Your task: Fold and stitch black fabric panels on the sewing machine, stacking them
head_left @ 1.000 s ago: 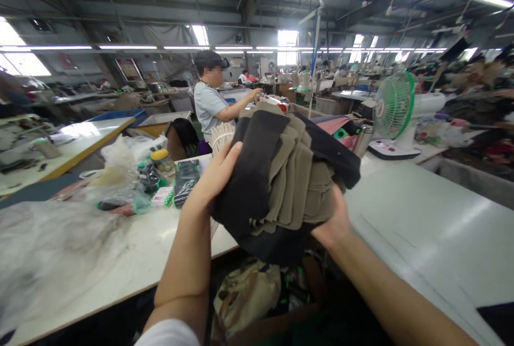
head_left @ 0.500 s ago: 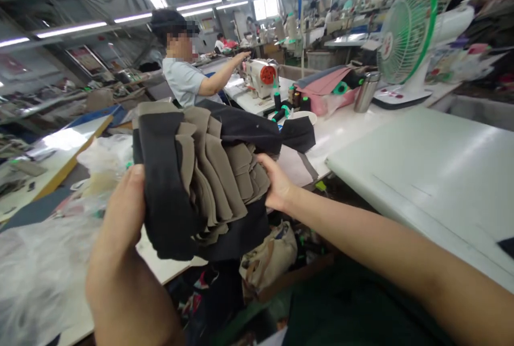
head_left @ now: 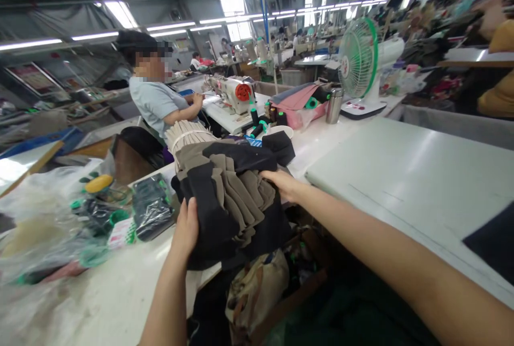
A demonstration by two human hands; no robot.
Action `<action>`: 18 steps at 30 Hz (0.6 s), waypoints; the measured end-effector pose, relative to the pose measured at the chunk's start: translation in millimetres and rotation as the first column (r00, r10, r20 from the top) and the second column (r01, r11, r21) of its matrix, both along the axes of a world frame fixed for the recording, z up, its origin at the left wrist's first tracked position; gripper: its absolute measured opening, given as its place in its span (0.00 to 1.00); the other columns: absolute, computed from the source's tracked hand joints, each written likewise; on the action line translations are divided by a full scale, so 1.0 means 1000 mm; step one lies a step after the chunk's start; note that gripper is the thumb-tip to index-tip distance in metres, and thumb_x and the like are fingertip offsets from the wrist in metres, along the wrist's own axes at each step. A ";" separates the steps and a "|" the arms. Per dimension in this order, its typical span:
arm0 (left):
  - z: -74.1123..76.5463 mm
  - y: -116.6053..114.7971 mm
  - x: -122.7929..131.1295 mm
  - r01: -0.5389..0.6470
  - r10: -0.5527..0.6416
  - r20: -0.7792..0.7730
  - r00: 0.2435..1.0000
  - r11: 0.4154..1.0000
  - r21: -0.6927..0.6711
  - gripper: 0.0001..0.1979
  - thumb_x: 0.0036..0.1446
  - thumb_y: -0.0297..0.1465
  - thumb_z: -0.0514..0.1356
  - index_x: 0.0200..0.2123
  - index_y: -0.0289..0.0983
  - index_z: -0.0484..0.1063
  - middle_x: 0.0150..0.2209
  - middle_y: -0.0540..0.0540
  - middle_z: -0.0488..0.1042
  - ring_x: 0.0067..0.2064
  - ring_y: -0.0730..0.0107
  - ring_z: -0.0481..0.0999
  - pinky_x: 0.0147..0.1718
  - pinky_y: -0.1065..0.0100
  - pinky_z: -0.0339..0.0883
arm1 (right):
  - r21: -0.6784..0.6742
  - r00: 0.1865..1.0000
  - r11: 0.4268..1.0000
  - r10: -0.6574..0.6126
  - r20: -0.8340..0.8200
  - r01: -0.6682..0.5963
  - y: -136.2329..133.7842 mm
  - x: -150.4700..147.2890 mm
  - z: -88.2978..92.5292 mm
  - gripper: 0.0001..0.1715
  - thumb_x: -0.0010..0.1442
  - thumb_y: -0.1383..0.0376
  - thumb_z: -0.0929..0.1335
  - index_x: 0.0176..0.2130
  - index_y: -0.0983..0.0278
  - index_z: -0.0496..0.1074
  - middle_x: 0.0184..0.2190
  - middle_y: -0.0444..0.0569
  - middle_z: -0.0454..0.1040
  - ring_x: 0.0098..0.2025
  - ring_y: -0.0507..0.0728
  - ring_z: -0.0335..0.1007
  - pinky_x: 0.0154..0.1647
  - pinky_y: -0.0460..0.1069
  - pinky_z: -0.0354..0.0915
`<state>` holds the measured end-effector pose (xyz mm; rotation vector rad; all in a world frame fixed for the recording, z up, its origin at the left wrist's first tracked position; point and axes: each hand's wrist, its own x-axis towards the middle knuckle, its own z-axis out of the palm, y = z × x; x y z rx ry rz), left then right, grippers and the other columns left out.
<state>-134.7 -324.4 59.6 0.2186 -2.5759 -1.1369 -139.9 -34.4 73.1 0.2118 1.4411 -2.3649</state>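
Between my two hands is a thick bundle of cut fabric pieces [head_left: 236, 196], olive-brown layers fanned out with black cloth wrapped around and below them. My left hand [head_left: 188, 225] grips the bundle's left side, thumb up against the black cloth. On the far right edge, my right hand [head_left: 281, 182] has its thumb on top of the brown layers; its other fingers are hidden underneath. Behind the bundle lies a tied bunch of cream-coloured strips [head_left: 188, 134]. The bundle is at the near edge of a white table [head_left: 108, 292].
A co-worker [head_left: 155, 94] sits at a sewing machine [head_left: 235, 91] beyond. Thread spools [head_left: 257, 123], a steel flask [head_left: 334, 105] and a fan [head_left: 359, 62] stand at the back. Plastic-wrapped packs [head_left: 152, 207] lie left. A white board [head_left: 421, 169] extends right; a cloth bag [head_left: 257, 292] hangs below.
The fabric bundle has moved away from me and lower, with both hands still on it. My view has shifted, bringing the cream strips into sight. The co-worker's arm has lowered.
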 end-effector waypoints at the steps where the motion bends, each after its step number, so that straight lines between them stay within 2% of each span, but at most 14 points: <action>1: -0.003 0.002 0.003 -0.008 0.008 -0.025 1.000 1.000 0.016 0.38 0.65 0.53 0.46 0.66 0.31 0.63 0.68 0.33 0.61 0.70 0.51 0.58 0.70 0.51 0.47 | 0.026 1.000 1.000 0.005 -0.020 -0.005 0.012 -0.001 0.000 0.19 0.48 0.64 0.77 0.41 0.60 0.76 0.36 0.46 0.81 0.39 0.58 0.77 0.47 0.55 0.73; 3: -0.004 0.008 0.010 -0.022 0.023 -0.106 0.994 1.000 0.013 0.39 0.66 0.52 0.46 0.68 0.29 0.58 0.70 0.32 0.57 0.72 0.52 0.54 0.71 0.52 0.44 | 0.055 0.997 0.996 0.071 -0.007 -0.070 0.038 -0.008 -0.003 0.22 0.44 0.67 0.79 0.40 0.62 0.76 0.38 0.48 0.80 0.38 0.58 0.76 0.45 0.57 0.74; 4: -0.003 0.010 0.013 -0.033 0.034 -0.140 0.990 0.999 0.007 0.39 0.66 0.52 0.46 0.69 0.29 0.56 0.70 0.32 0.55 0.72 0.52 0.52 0.71 0.52 0.43 | 0.062 0.998 0.996 0.056 0.012 -0.057 0.051 -0.013 -0.005 0.20 0.44 0.68 0.78 0.39 0.64 0.76 0.37 0.51 0.80 0.36 0.59 0.76 0.43 0.58 0.75; 6: -0.002 0.014 0.016 -0.039 0.038 -0.184 0.982 0.999 -0.001 0.39 0.66 0.51 0.47 0.70 0.30 0.54 0.71 0.33 0.53 0.73 0.54 0.50 0.71 0.53 0.41 | 0.073 0.993 0.991 -0.112 0.036 0.110 0.073 -0.027 -0.013 0.13 0.47 0.68 0.76 0.35 0.65 0.75 0.35 0.51 0.79 0.35 0.58 0.75 0.41 0.56 0.75; 8: -0.001 0.017 0.016 -0.014 0.013 -0.198 0.980 1.000 -0.004 0.38 0.67 0.51 0.47 0.70 0.32 0.54 0.71 0.34 0.53 0.73 0.55 0.50 0.71 0.53 0.41 | 0.091 0.932 0.929 -0.363 0.021 0.360 0.085 -0.044 -0.024 0.08 0.49 0.69 0.73 0.33 0.63 0.72 0.32 0.47 0.76 0.35 0.54 0.73 0.41 0.51 0.74; 10: -0.002 0.016 0.016 0.007 -0.005 -0.194 0.981 1.000 0.012 0.37 0.67 0.51 0.46 0.70 0.33 0.54 0.71 0.35 0.54 0.73 0.56 0.51 0.71 0.54 0.42 | 0.115 0.878 0.873 -0.478 0.003 0.475 0.087 -0.060 -0.034 0.07 0.49 0.70 0.71 0.32 0.61 0.71 0.32 0.44 0.75 0.36 0.53 0.71 0.42 0.48 0.73; 13: -0.002 0.013 0.016 0.014 -0.008 -0.183 0.983 0.999 0.033 0.36 0.68 0.51 0.45 0.70 0.35 0.55 0.71 0.36 0.54 0.73 0.56 0.51 0.71 0.54 0.41 | 0.136 0.841 0.832 -0.542 -0.007 0.538 0.080 -0.074 -0.042 0.06 0.47 0.70 0.71 0.29 0.62 0.71 0.32 0.46 0.76 0.40 0.56 0.72 0.44 0.52 0.72; 15: 0.001 0.010 0.018 0.006 -0.001 -0.163 0.987 0.999 0.032 0.36 0.67 0.50 0.47 0.70 0.36 0.56 0.71 0.37 0.55 0.73 0.55 0.51 0.71 0.52 0.41 | 0.139 0.816 0.805 -0.576 -0.051 0.577 0.076 -0.078 -0.039 0.05 0.48 0.69 0.71 0.29 0.62 0.72 0.34 0.48 0.78 0.45 0.57 0.72 0.50 0.54 0.70; 18: 0.006 0.010 0.022 -0.046 0.050 -0.147 0.988 0.998 0.033 0.36 0.67 0.49 0.50 0.70 0.33 0.55 0.71 0.35 0.56 0.72 0.52 0.53 0.71 0.50 0.43 | 0.131 0.776 0.767 -0.604 -0.185 0.628 0.077 -0.080 -0.019 0.05 0.50 0.66 0.70 0.32 0.63 0.75 0.40 0.48 0.79 0.50 0.57 0.71 0.58 0.55 0.65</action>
